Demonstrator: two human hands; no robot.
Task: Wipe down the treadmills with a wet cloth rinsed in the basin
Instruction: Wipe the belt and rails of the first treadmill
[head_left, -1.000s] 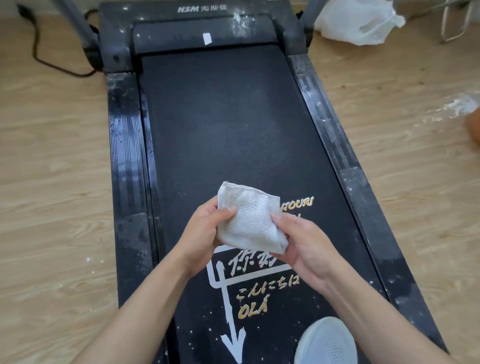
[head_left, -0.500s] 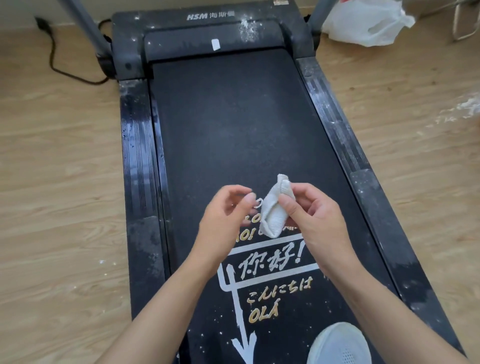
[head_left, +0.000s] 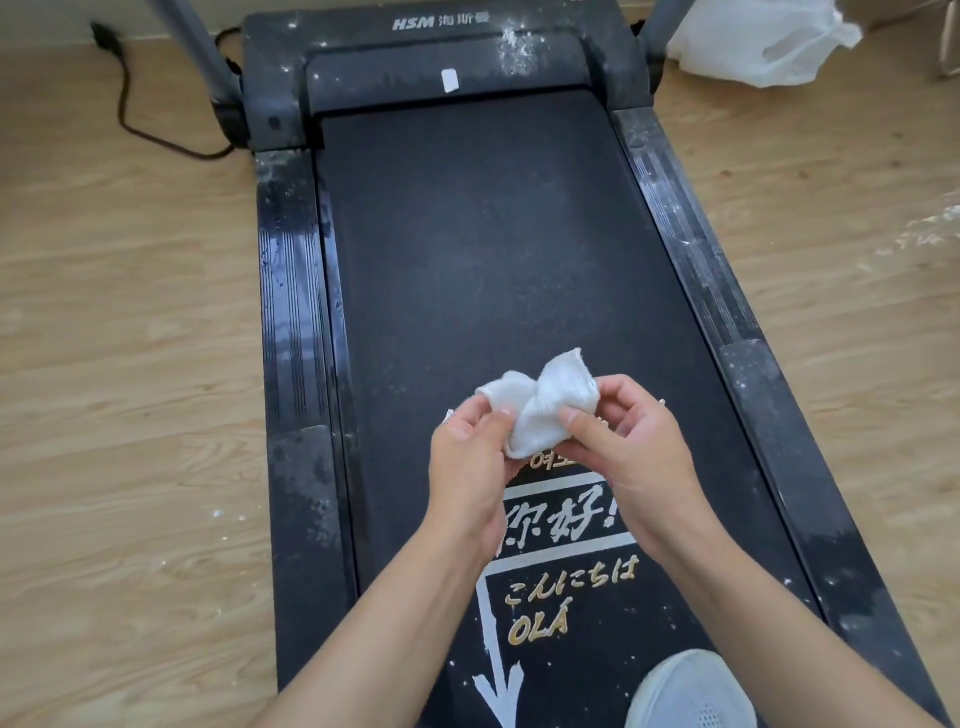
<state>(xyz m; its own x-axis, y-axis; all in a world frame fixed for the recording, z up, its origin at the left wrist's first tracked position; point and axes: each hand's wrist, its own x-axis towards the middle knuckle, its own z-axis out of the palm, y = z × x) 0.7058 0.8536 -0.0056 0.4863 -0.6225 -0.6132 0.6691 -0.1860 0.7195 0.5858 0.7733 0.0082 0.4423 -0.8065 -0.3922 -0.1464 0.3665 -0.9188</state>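
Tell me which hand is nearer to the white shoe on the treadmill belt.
Right. The right hand, pinching the white cloth, is up the belt from the white shoe. The left hand pinches the same cloth farther left.

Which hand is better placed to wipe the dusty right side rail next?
Right, likely: both hands hold the cloth, but the right hand lies nearer that rail; the left hand would cross over.

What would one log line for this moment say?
left hand: pinches cloth | right hand: pinches cloth | cloth: bunched, held over treadmill belt | side rails: white specks
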